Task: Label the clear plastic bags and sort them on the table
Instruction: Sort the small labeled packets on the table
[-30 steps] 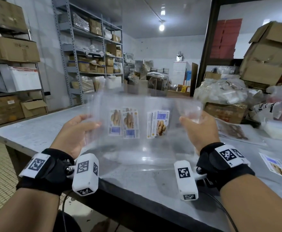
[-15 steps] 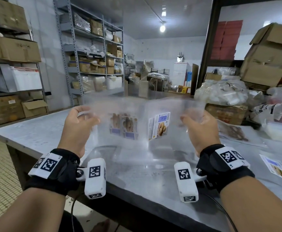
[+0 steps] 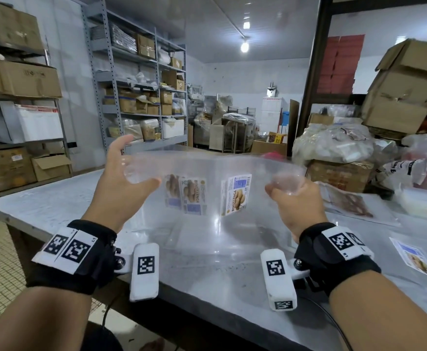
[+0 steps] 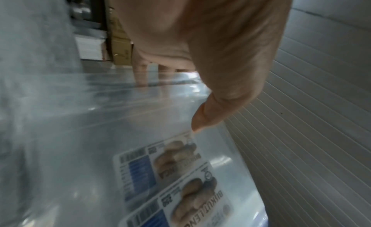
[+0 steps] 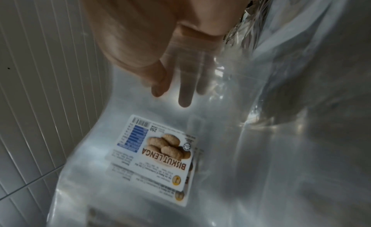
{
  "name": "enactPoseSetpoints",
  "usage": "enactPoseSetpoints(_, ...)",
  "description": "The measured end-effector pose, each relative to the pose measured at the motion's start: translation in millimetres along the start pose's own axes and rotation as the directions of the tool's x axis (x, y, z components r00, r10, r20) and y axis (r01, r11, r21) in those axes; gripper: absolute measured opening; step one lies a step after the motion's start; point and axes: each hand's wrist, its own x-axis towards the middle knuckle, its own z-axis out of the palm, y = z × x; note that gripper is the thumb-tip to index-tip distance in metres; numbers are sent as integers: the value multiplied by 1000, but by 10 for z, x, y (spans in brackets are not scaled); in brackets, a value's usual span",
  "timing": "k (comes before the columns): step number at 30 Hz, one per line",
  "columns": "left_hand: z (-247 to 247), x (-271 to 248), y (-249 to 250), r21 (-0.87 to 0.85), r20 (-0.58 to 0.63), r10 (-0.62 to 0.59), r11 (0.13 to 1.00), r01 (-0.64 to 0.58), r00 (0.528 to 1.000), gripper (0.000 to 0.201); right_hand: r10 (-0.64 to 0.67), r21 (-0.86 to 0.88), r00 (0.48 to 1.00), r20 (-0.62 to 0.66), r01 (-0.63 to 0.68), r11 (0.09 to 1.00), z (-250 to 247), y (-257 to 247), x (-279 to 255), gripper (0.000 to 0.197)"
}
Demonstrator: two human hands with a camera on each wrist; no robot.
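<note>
Above the table (image 3: 55,203), both hands hold a stack of clear bags (image 3: 217,236) upright, bottom edge hanging near the tabletop. Left hand (image 3: 121,183): thumb pressed on the plastic, fingers spread behind, loose hold. Right hand (image 3: 293,198): fingers curled, pinching the top corner. Labels (image 3: 235,195) already stuck on the bags, so labelling on these looks done; step is squaring or sorting the stack. Next: lay it flat on bare metal, away from the loose label (image 3: 415,257). Slippery film, so keep both grips.
</note>
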Motion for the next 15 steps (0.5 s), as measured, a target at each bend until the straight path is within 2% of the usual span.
enactPoseSetpoints(3, -51, 27, 145, 247, 26, 133, 960, -135, 991, 92, 51, 34, 998, 41, -52, 998, 2, 18, 6, 20)
enactPoseSetpoints(5, -80, 63, 308, 417, 118, 308, 847, -329, 944, 95, 75, 66, 995, 73, -80, 995, 7, 28, 15, 20)
enactPoseSetpoints(6, -83, 96, 403, 463, 226, 359, 778, -424, 906, 92, 78, 68, 993, 84, -84, 994, 9, 26, 15, 21)
enactPoseSetpoints(7, -72, 133, 506, 486, 354, 351, 723, -491, 867, 86, 75, 64, 993, 91, -81, 995, 8, 24, 15, 22)
enactPoseSetpoints(8, -41, 167, 605, 509, 469, 292, 682, -525, 834, 76, 69, 59, 993, 95, -75, 995, 8, 23, 15, 22)
enactPoseSetpoints(10, 47, 232, 713, 543, 605, 163, 631, -554, 779, 56, 56, 48, 994, 92, -60, 997, 1, 24, 12, 23)
enactPoseSetpoints(11, 83, 253, 732, 534, 637, 139, 630, -564, 758, 46, 54, 45, 995, 86, -58, 997, -4, 25, 9, 23)
enactPoseSetpoints(13, 118, 291, 718, 528, 647, 142, 625, -575, 749, 31, 53, 45, 996, 70, -56, 997, -10, 29, 10, 23)
enactPoseSetpoints(15, 85, 330, 679, 626, 628, 93, 530, -572, 773, 24, 55, 53, 997, 62, -58, 997, -16, 33, 16, 22)
